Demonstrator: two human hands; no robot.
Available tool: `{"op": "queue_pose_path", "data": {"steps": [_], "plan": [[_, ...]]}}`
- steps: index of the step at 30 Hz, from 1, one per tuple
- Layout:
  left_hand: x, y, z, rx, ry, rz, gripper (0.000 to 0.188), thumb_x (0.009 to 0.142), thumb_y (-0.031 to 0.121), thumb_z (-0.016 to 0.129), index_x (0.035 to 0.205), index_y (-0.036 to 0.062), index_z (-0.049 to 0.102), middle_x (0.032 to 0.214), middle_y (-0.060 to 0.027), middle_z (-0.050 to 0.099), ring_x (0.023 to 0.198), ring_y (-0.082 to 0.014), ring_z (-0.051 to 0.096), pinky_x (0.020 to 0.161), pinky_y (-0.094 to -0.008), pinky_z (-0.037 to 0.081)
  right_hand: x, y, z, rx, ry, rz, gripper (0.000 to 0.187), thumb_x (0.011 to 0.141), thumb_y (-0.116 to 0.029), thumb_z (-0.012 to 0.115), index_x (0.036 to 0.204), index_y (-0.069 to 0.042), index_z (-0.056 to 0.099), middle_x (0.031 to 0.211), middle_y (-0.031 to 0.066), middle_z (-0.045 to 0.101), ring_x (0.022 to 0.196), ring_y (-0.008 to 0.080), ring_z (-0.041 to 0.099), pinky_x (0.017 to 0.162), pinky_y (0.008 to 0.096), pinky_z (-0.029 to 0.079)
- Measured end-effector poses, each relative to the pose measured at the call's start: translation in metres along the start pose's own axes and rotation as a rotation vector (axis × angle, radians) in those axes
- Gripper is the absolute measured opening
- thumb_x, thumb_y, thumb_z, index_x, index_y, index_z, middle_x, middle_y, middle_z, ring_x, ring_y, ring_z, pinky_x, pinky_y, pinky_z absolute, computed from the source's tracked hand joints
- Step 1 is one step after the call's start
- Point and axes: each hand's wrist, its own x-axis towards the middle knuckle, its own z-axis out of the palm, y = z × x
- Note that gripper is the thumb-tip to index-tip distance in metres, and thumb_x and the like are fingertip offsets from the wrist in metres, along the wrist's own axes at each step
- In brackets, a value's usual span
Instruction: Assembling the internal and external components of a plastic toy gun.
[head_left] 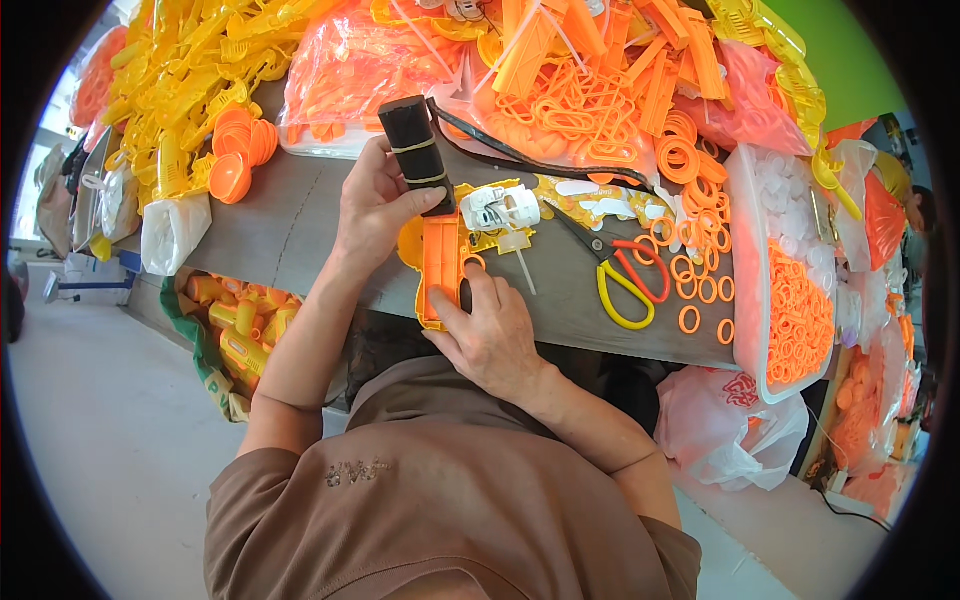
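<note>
Landmark: orange plastic part (441,268), a flat ribbed rectangular piece lying at the near edge of the grey worktable (280,225), approx. centre of view.

Left hand (372,210): positioned just left of and above the orange part. Fingers are closed round a black handled tool (415,150), wrapped w/ 2 light bands; thumb is pressed on its lower end. The tool's tip is held against the part's upper end.

Right hand (492,335): placed at the part's lower right. Fingers are laid on the part's right edge, partly curled; a pressing hold is seen, not a full grasp.

A white plastic mechanism (500,207) on a yellow base is seen just right of the part's top. Scissors (620,270) w/ red and yellow handles lie further right, blades closed. Loose orange rings (700,262) are scattered beyond the scissors. A clear tub (752,300) of orange rings is set at far right. Yellow parts (190,70) are heaped well to the upper left.
</note>
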Motion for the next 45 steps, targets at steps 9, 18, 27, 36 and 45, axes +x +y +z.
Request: {"op": "queue_pose_path", "data": {"steps": [9,18,27,36,45], "plan": [[-0.004,0.019,-0.022,-0.361,0.092,-0.029,0.039,0.082,-0.002,0.056,0.119,0.0022,0.043,0.100,-0.0162,0.060,0.089,-0.0311,0.064,0.080,-0.0444,0.053,0.006,-0.014,0.008,-0.034,0.033,0.093,0.049,0.067,-0.028,0.075,0.108,-0.011,0.056,0.109,0.0205,0.047,0.080,0.0271,0.049,0.063,0.0362,0.039],[-0.008,0.021,-0.042,-0.301,0.083,-0.044,0.038,0.086,0.004,0.055,0.122,0.0027,0.041,0.105,-0.0154,0.059,0.094,-0.0349,0.063,0.077,-0.0432,0.053,0.005,-0.012,0.023,-0.120,0.138,0.053,0.038,0.069,-0.030,0.070,0.097,-0.008,0.058,0.101,0.0190,0.050,0.077,0.0233,0.049,0.058,0.0325,0.036],[0.004,0.014,-0.005,-0.109,-0.020,-0.035,0.038,0.079,-0.006,0.057,0.114,0.0006,0.044,0.100,-0.0149,0.060,0.094,-0.0281,0.062,0.088,-0.0483,0.050,0.005,-0.013,0.019,-0.110,0.168,0.025,0.031,0.071,-0.027,0.067,0.091,-0.006,0.058,0.094,0.0163,0.050,0.078,0.0233,0.050,0.059,0.0329,0.037],[0.004,0.006,-0.007,0.055,-0.047,0.000,0.047,0.078,-0.007,0.063,0.119,0.0016,0.043,0.100,-0.0103,0.059,0.094,-0.0214,0.061,0.087,-0.0382,0.049,0.005,-0.010,0.020,-0.092,0.124,0.017,0.031,0.070,-0.026,0.067,0.092,-0.005,0.058,0.093,0.0161,0.050,0.077,0.0227,0.049,0.059,0.0324,0.036],[0.003,0.009,-0.015,0.186,-0.137,0.046,0.049,0.077,-0.005,0.066,0.119,0.0013,0.041,0.101,-0.0115,0.060,0.095,-0.0235,0.061,0.087,-0.0385,0.049,0.004,-0.010,0.021,-0.108,0.147,0.004,0.024,0.073,-0.019,0.058,0.092,-0.004,0.060,0.095,0.0174,0.051,0.077,0.0221,0.048,0.060,0.0313,0.036]]}}
